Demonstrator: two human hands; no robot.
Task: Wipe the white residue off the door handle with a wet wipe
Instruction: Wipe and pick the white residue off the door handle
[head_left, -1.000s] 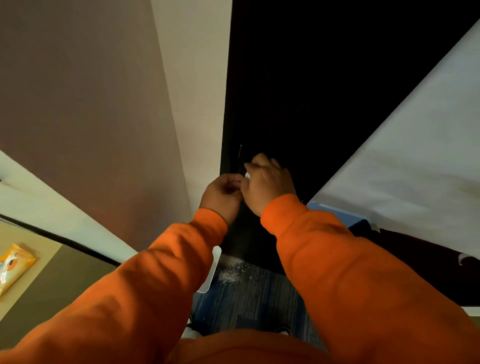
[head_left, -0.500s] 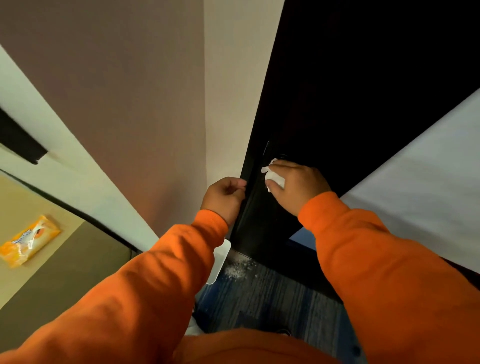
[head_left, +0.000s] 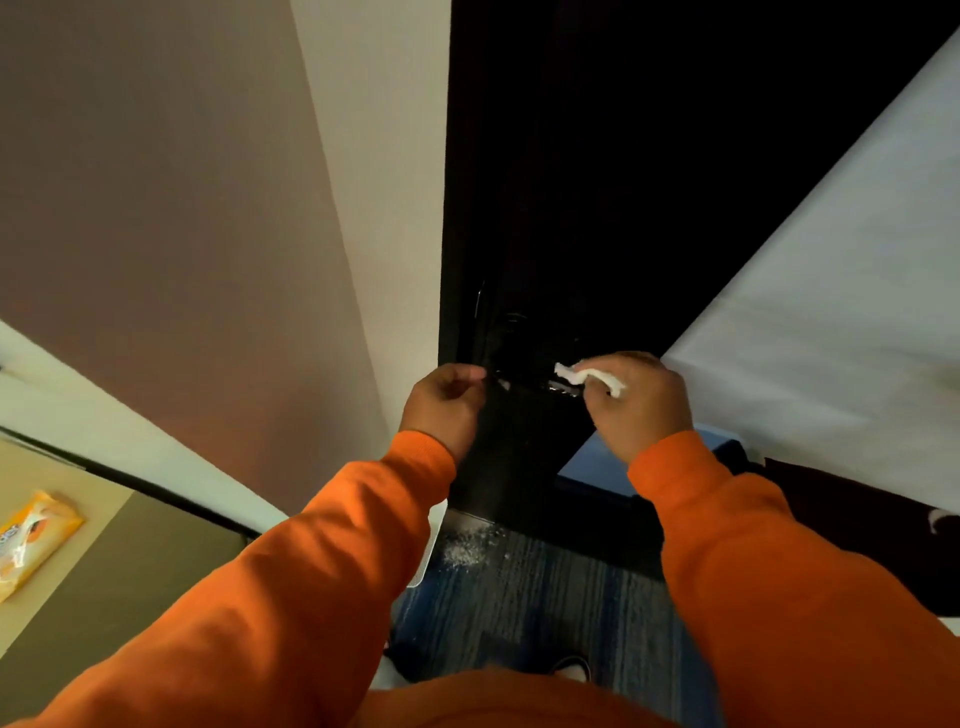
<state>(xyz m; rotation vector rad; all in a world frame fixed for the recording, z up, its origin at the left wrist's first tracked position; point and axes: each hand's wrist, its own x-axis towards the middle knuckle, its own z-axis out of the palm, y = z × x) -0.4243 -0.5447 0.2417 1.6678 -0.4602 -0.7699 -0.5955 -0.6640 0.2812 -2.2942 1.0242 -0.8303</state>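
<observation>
Beige wall (head_left: 182, 208) fills upper left of my view. Dark door (head_left: 597, 156) centre top, white sheet (head_left: 831, 312) right side. Striped carpet (head_left: 545, 592) bottom centre, white powder (head_left: 467, 551) scattered at door foot. Orange wipes packet (head_left: 31, 540) at lower left edge. Left hand (head_left: 441, 405) curled at door edge, centre frame; can't tell if it grips. Right hand (head_left: 639, 410) pinches wet wipe (head_left: 589, 376), wipe's tip just above right end of door handle (head_left: 560, 386). Handle sits between hands, pale streaks on it.
</observation>
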